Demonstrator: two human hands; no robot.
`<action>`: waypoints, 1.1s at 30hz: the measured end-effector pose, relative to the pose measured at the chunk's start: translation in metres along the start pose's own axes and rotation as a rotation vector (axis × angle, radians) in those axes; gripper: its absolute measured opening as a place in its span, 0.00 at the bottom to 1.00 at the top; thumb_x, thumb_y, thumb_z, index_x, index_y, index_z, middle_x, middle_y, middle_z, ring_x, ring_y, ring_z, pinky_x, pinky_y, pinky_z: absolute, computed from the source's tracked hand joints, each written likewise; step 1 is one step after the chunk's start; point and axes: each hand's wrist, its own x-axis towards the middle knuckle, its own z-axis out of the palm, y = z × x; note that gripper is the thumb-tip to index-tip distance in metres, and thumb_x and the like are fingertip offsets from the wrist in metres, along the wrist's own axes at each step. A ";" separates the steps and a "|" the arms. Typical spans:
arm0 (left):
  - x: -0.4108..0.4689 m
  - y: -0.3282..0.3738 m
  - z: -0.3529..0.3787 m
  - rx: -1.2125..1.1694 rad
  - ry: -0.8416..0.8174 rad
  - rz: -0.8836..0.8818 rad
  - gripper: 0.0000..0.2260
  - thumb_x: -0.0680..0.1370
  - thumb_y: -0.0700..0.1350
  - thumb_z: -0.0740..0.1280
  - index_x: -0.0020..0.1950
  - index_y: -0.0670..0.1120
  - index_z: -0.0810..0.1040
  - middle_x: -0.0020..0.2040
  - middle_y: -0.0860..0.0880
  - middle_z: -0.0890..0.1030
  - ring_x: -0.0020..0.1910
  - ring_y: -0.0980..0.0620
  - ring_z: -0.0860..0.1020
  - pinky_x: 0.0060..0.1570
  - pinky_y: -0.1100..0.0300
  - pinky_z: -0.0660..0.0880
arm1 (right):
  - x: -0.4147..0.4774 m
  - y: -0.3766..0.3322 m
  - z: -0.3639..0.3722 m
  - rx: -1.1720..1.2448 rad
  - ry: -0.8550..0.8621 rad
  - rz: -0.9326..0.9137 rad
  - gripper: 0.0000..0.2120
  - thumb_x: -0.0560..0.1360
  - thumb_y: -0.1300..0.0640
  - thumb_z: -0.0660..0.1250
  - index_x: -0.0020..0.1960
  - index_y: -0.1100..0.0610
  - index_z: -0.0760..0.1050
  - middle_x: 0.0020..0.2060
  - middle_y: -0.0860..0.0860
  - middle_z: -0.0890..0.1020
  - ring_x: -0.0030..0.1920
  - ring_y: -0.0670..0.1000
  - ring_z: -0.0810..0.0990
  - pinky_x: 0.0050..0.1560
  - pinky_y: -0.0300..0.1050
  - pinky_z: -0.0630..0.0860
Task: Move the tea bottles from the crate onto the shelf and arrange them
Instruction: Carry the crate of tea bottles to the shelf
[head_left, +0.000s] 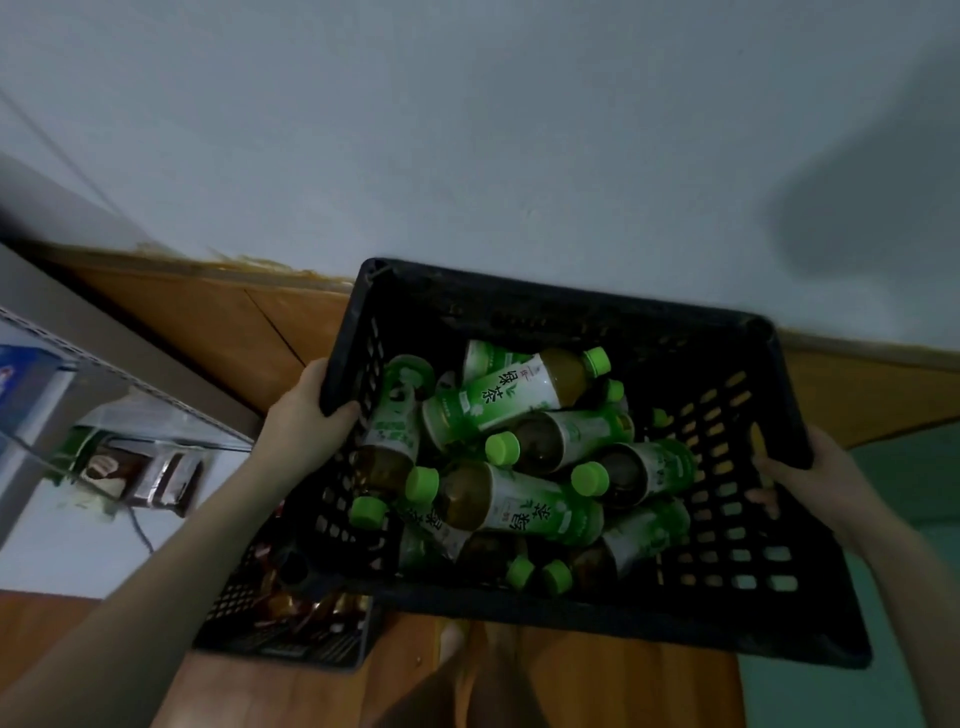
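Pale grey-blue wall (467, 130) fills the upper half of a dim, tilted view, with brown wooden boards (218, 322) below it. At centre a person holds a black plastic crate (545, 312) with slotted sides by its two short ends, and it appears to be lifted clear of the floor. The left hand (306, 410) is wrapped over the left rim, fingers curled inside. The right hand (810, 478) grips the right end, fingertips hooked over the rim and through the slots. Inside the crate, roughly a dozen tea bottles (519, 395) lie on their sides in a loose heap, pointing every way and crowded toward the left half. None has reached the shelf. Each bottle is clear plastic with a bright green screw cap, a white-and-green label with Chinese characters, and amber-brown tea showing at the shoulder. They look full, so the loaded crate is probably heavy and needs both hands. The bottles are smooth and round, so they are likely to roll and shift when one is pulled out. They seem firm rather than fragile, and gripping one around the labelled middle looks safest. At left is the edge of a metal shelf (130, 374) holding wrapped packets (140, 473). Beneath the held crate sits a second dark crate (291, 644) of snack packs.
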 end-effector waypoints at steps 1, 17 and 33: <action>0.000 0.000 0.000 -0.017 0.004 -0.014 0.22 0.79 0.43 0.62 0.72 0.47 0.61 0.51 0.48 0.73 0.44 0.48 0.72 0.37 0.56 0.68 | 0.000 0.002 0.001 0.018 -0.008 -0.008 0.11 0.76 0.63 0.63 0.55 0.53 0.66 0.42 0.53 0.78 0.26 0.49 0.81 0.22 0.42 0.75; -0.008 -0.001 0.001 -0.165 0.097 -0.003 0.21 0.77 0.37 0.63 0.70 0.46 0.65 0.42 0.40 0.78 0.35 0.42 0.78 0.38 0.49 0.78 | 0.003 0.013 0.003 0.087 0.060 -0.149 0.14 0.76 0.64 0.63 0.61 0.60 0.68 0.39 0.52 0.77 0.31 0.53 0.77 0.20 0.35 0.73; -0.189 -0.059 -0.027 -0.321 0.393 -0.252 0.20 0.76 0.34 0.64 0.67 0.44 0.68 0.31 0.41 0.78 0.20 0.56 0.76 0.19 0.68 0.72 | -0.055 -0.049 0.017 -0.096 -0.216 -0.364 0.14 0.76 0.65 0.63 0.58 0.54 0.67 0.43 0.55 0.77 0.33 0.56 0.78 0.18 0.39 0.71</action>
